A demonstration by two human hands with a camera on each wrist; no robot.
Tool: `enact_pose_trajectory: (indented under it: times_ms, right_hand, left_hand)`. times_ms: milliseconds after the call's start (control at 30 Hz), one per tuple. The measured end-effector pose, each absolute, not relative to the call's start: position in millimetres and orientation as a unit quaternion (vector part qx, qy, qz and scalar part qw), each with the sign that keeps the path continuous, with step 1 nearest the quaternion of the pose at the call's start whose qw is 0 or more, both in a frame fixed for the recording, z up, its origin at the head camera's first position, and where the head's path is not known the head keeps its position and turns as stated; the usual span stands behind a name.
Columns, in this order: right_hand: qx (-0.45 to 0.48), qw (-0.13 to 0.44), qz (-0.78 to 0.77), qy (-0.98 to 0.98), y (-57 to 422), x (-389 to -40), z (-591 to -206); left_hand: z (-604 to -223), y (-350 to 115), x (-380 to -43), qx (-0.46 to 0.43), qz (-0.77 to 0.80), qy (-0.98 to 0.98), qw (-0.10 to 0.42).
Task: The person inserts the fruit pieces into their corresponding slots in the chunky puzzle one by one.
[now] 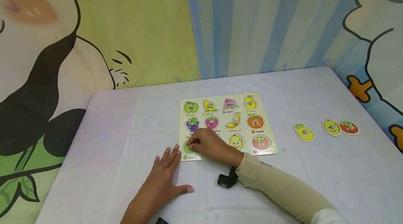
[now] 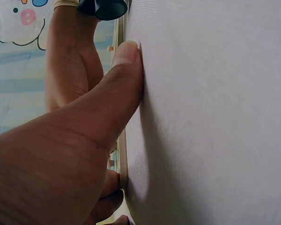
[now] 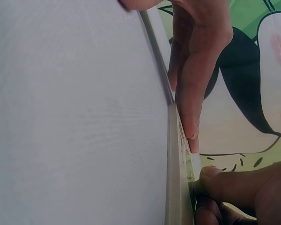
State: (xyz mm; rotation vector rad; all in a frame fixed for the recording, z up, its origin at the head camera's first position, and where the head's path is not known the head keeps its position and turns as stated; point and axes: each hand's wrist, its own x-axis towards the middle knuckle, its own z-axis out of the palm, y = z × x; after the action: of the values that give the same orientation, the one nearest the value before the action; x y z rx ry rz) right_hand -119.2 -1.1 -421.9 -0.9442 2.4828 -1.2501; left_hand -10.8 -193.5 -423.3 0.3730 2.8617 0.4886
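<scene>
A wooden fruit puzzle board [image 1: 273, 149] lies flat on the table. My right hand [image 1: 212, 145] is over its lower left corner, thumb and fingers pinching the green melon piece [image 1: 188, 152] at the melon place; the pinched part is mostly hidden. My left hand [image 1: 163, 178] rests palm down with fingers spread, fingertips at the board's left edge. In the left wrist view its thumb [image 2: 124, 70] lies straight along the white surface. Knobbed pieces such as the apple [image 1: 190, 107] and the orange [image 1: 255, 121] sit in the upper two rows.
Right of the board lie a loose pineapple piece [image 1: 304, 133], a lemon piece [image 1: 331, 127] and a red piece [image 1: 348, 128], the last two touching. A black wrist camera [image 1: 228, 179] hangs under the right wrist. Printed curtains stand behind the white table [image 1: 141, 119].
</scene>
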Motion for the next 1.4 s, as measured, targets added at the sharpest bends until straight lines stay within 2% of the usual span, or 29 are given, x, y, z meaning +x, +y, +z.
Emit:
enact_pose_trajectory:
  times_ms: [167, 300, 633, 800, 1067, 1400]
  right_hand:
    - [-0.290, 0.129, -0.440, 0.840, 5, -118, -418]
    - [-0.279, 0.128, -0.459, 0.834, 13, -119, -418]
    - [-0.263, 0.081, -0.509, 0.816, 53, -127, -404]
    - [-0.251, 0.054, -0.519, 0.815, 93, -128, -397]
    - [-0.165, 0.037, -0.450, 0.877, 168, -125, -402]
    - [-0.132, -0.047, -0.411, 0.901, 217, -116, -407]
  left_hand:
    - [-423, -193, -11, 0.126, 0.166, 0.972, 0.107]
    - [-424, -193, -11, 0.124, 0.163, 0.973, 0.107]
    - [-423, -193, -10, 0.121, 0.159, 0.974, 0.102]
    - [-423, -192, -10, 0.120, 0.157, 0.975, 0.099]
    - [-424, -190, -9, 0.113, 0.167, 0.974, 0.103]
    - [-424, -190, -8, 0.117, 0.170, 0.973, 0.101]
